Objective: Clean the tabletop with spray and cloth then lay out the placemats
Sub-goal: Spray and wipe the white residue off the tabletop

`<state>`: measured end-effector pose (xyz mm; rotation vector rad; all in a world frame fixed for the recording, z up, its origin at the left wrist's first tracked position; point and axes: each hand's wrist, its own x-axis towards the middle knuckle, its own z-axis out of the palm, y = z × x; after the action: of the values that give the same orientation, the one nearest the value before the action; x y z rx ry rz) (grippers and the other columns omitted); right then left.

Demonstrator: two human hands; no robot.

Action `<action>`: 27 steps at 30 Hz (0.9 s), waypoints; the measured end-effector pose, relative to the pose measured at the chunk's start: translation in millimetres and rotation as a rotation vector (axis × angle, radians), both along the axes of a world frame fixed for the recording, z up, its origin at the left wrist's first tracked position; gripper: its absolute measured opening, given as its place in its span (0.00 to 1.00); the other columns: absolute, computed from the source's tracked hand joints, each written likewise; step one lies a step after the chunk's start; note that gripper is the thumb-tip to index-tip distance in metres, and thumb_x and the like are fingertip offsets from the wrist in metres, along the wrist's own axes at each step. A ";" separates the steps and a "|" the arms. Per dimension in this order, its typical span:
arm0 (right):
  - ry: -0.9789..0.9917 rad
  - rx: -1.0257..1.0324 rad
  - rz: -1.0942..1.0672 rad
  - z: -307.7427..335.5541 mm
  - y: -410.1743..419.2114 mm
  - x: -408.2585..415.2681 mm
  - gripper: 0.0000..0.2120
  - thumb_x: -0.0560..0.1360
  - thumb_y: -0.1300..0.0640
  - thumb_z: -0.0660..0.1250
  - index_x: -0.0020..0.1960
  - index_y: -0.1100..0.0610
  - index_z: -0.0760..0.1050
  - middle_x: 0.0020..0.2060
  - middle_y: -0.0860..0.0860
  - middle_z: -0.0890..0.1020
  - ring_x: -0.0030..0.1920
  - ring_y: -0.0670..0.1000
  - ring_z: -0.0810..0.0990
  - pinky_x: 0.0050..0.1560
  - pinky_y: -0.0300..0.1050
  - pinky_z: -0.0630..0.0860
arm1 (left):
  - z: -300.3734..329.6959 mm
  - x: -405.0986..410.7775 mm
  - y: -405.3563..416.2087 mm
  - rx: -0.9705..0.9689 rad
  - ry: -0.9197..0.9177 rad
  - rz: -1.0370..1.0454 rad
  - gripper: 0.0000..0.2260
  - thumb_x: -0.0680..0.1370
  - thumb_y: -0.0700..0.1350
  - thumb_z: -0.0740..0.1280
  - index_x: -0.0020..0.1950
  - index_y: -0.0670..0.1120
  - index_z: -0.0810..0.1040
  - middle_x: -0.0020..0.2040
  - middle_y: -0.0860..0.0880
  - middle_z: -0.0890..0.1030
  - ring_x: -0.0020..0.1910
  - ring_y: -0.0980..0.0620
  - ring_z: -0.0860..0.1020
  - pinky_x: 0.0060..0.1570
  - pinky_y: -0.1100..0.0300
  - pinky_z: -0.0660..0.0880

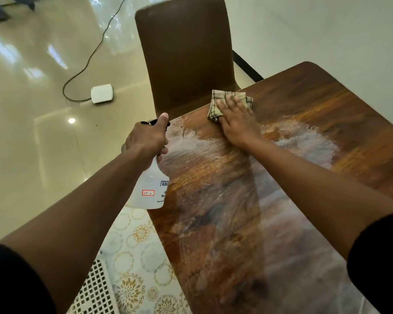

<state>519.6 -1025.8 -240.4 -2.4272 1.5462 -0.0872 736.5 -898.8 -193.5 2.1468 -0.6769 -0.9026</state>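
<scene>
My left hand (145, 139) grips the spray bottle (149, 186) just off the counter's (327, 105) near-left edge; my right hand (237, 120), fingers spread, presses the cloth (220, 98) flat beside the far edge, by the chair (186, 53).

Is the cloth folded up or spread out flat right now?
Folded. The cloth lies as a small thick pad with doubled stitched edges, on the tabletop near the chair-side edge, with the right hand pressing flat on it.

A brown chair (186, 55) stands near a white box (102, 93) with cable (93, 51).
</scene>
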 end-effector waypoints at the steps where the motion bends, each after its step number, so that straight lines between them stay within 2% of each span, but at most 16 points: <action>1: 0.003 0.012 -0.035 0.9 3.6 8.7 0.27 0.88 0.44 0.46 0.85 0.43 0.46 0.85 0.49 0.45 0.84 0.52 0.41 0.83 0.58 0.41 | -0.1 0.2 2.2 0.000 -0.001 0.001 0.28 0.80 0.71 0.64 0.44 0.47 0.86 0.34 0.45 0.87 0.29 0.46 0.79 0.41 0.53 0.78; 4: 0.003 0.032 0.031 -1.0 37.6 37.0 0.27 0.88 0.43 0.45 0.85 0.43 0.44 0.85 0.50 0.44 0.84 0.55 0.40 0.83 0.61 0.42 | 2.2 0.7 10.2 -0.028 0.027 -0.020 0.27 0.82 0.69 0.64 0.46 0.46 0.85 0.37 0.44 0.87 0.28 0.47 0.78 0.39 0.53 0.76; 7: -0.020 -0.008 0.316 -8.3 87.9 44.3 0.29 0.85 0.39 0.41 0.85 0.42 0.46 0.85 0.49 0.47 0.84 0.53 0.42 0.83 0.58 0.42 | 3.4 2.4 16.9 -0.054 0.023 -0.013 0.23 0.83 0.67 0.65 0.47 0.48 0.85 0.41 0.44 0.88 0.29 0.48 0.81 0.39 0.55 0.76; 9: -0.043 -0.050 0.504 -13.9 109.4 32.6 0.29 0.84 0.40 0.42 0.85 0.43 0.49 0.85 0.47 0.50 0.85 0.51 0.44 0.82 0.54 0.42 | 1.7 5.9 23.7 -0.038 -0.009 -0.013 0.23 0.82 0.68 0.64 0.46 0.49 0.85 0.41 0.44 0.88 0.33 0.45 0.85 0.48 0.50 0.81; 11: -0.050 -0.057 0.594 -16.5 108.9 14.4 0.27 0.86 0.43 0.47 0.85 0.43 0.50 0.85 0.46 0.51 0.84 0.49 0.45 0.83 0.52 0.42 | -3.2 10.0 31.5 -0.023 -0.009 -0.004 0.23 0.81 0.68 0.65 0.45 0.50 0.85 0.38 0.45 0.88 0.40 0.42 0.87 0.58 0.44 0.83; 13: -0.047 -0.059 0.540 -16.4 91.6 -0.9 0.27 0.86 0.45 0.49 0.85 0.42 0.50 0.85 0.45 0.50 0.84 0.49 0.46 0.83 0.54 0.45 | -8.1 11.9 40.7 -0.013 0.000 0.012 0.22 0.82 0.66 0.65 0.45 0.50 0.85 0.38 0.46 0.88 0.41 0.42 0.87 0.60 0.43 0.83; 16: -0.052 -0.030 0.291 -9.8 59.9 -5.6 0.26 0.87 0.45 0.48 0.84 0.43 0.51 0.85 0.46 0.50 0.84 0.50 0.46 0.83 0.59 0.48 | -14.6 15.0 52.4 -0.013 0.018 0.039 0.21 0.82 0.66 0.65 0.45 0.50 0.85 0.39 0.46 0.88 0.37 0.44 0.84 0.59 0.44 0.82; 20: -0.014 0.012 0.025 -5.4 53.3 31.1 0.26 0.88 0.43 0.47 0.85 0.42 0.47 0.85 0.48 0.45 0.84 0.51 0.41 0.83 0.57 0.40 | -16.0 22.9 65.5 -0.032 0.092 0.030 0.20 0.80 0.67 0.65 0.48 0.54 0.88 0.40 0.46 0.88 0.34 0.44 0.80 0.59 0.40 0.82; 23: -0.003 0.011 0.087 -5.9 86.8 63.1 0.27 0.88 0.43 0.45 0.85 0.41 0.43 0.85 0.48 0.43 0.84 0.53 0.39 0.82 0.59 0.39 | -15.1 27.5 71.0 -0.038 0.106 0.050 0.21 0.77 0.68 0.66 0.49 0.53 0.87 0.41 0.45 0.88 0.35 0.42 0.81 0.53 0.37 0.83; 25: -0.011 0.002 0.235 -7.7 116.8 70.8 0.27 0.88 0.45 0.47 0.85 0.41 0.42 0.85 0.48 0.42 0.84 0.52 0.38 0.82 0.57 0.38 | -14.9 30.3 73.1 -0.035 0.114 0.067 0.21 0.77 0.68 0.67 0.49 0.52 0.87 0.42 0.43 0.88 0.35 0.42 0.82 0.45 0.43 0.81; 27: -0.016 -0.017 0.372 -9.6 139.4 66.7 0.28 0.88 0.45 0.48 0.85 0.42 0.43 0.85 0.47 0.43 0.84 0.50 0.38 0.81 0.53 0.37 | -15.0 35.6 76.6 -0.022 0.109 0.094 0.23 0.75 0.69 0.67 0.48 0.50 0.86 0.41 0.41 0.88 0.35 0.42 0.81 0.45 0.46 0.78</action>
<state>586.3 -886.3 -250.0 -2.6726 1.0660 -0.0480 772.0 -822.2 -208.4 2.0746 -0.5253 -0.9497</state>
